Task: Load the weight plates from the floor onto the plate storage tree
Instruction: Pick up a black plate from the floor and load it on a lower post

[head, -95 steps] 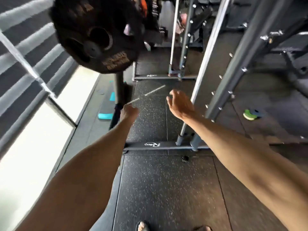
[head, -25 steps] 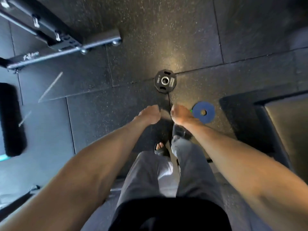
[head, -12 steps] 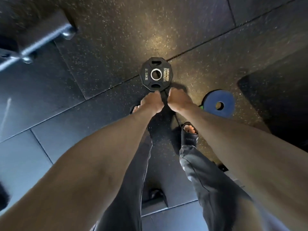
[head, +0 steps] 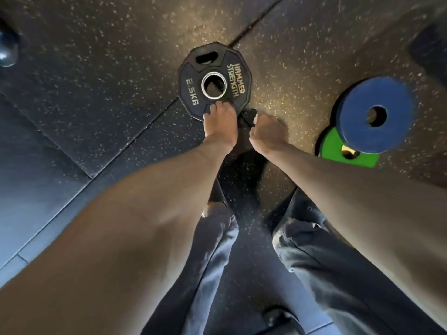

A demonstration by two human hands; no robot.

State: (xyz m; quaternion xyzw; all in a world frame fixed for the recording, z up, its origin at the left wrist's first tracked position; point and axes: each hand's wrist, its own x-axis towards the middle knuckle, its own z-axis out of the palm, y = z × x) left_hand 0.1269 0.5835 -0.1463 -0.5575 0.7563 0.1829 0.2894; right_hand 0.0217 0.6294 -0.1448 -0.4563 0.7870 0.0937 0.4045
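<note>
— Two hands down low: left hand (head: 220,122) has fingers curled over the black plate's (head: 215,81) near edge; right hand (head: 267,131) hangs loosely closed just beside it, gripping nothing I can tell.

— How will it handle?

— Rigid, marked 2.5 kg, probably light; take the slot or rim. Blue plate (head: 373,114) sits right of frame, overlapping a green plate (head: 333,151), all on the floor (head: 96,93).
</note>
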